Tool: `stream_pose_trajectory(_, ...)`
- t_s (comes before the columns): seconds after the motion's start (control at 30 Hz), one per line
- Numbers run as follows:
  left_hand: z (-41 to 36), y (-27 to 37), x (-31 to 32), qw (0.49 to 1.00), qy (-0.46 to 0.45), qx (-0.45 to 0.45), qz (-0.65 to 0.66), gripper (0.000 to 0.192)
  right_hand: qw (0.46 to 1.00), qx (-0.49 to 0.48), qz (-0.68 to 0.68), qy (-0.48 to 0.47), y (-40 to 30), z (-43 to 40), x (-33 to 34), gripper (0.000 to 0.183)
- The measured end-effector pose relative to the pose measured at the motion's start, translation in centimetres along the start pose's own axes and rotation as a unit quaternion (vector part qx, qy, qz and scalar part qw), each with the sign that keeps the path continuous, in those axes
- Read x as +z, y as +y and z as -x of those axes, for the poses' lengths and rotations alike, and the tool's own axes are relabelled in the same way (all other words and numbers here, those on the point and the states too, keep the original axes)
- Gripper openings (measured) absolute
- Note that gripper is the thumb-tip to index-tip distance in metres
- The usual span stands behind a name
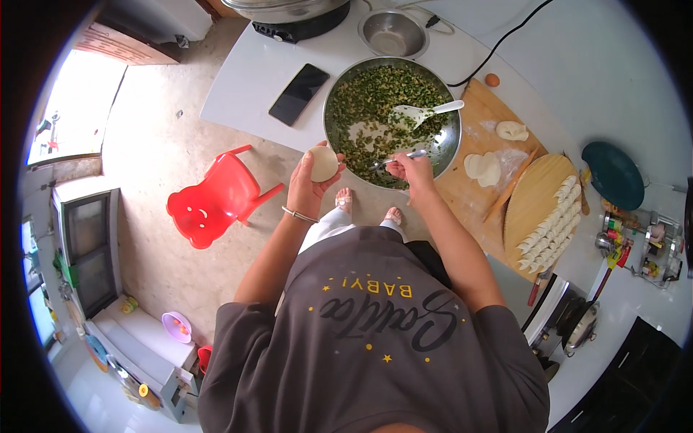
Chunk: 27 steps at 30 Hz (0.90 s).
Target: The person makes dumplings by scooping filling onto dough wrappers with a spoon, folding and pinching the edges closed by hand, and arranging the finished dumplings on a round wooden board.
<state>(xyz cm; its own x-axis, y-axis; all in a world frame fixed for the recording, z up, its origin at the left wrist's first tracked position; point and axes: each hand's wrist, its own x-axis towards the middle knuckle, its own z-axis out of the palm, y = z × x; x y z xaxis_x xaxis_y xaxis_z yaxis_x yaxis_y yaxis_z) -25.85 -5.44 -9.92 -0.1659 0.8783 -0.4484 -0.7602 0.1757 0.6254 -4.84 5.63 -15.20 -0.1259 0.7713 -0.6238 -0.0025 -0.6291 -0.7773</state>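
Observation:
A round dough wrapper (pixel 324 164) rests on the palm and fingers of my left hand (pixel 305 187), with the thumb on its edge. My right hand (pixel 417 172) grips a metal spoon (pixel 403 157), whose tip is in the chopped green filling (pixel 357 130). That filling lies in a large stainless steel bowl (pixel 458 142), where a white plastic serving spoon (pixel 417 115) also rests. To the right of the bowl, several flat wrappers (pixel 483 168) and a lump of dough (pixel 511 131) lie on a floured wooden board (pixel 465 205).
Rows of folded dumplings (pixel 552 227) sit on a round wooden board (pixel 520 200), with a rolling pin (pixel 509 187) beside it. A phone (pixel 299 94), a small metal bowl (pixel 393 33) and an egg (pixel 492 80) are on the white table (pixel 243 81). A red child's chair (pixel 222 195) stands at left.

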Motion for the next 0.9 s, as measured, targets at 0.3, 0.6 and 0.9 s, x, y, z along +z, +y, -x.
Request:
stream_pose_trajectory(0.3, -0.6, 0.6, -0.6, 0.998, 0.045, 0.048, -0.021, 0.047, 0.995, 0.027, -0.066, -0.069, 0.2, -1.0, -0.6, 0.019)
stream_pose_trajectory(0.6, -2.8, -0.7, 0.7, 0.999, 0.045, -0.014, 0.021, 0.041, 0.988, -0.027, -0.126, -0.083, -3.1, 2.4, -1.3, 0.021)
stream_pose_trajectory(0.9, -4.5, -1.1, 8.0, 0.987, -0.053, -0.09, 0.124, 0.039, 0.963, -0.266, -0.035, -0.001, -7.2, 8.4, 0.6, 0.02)
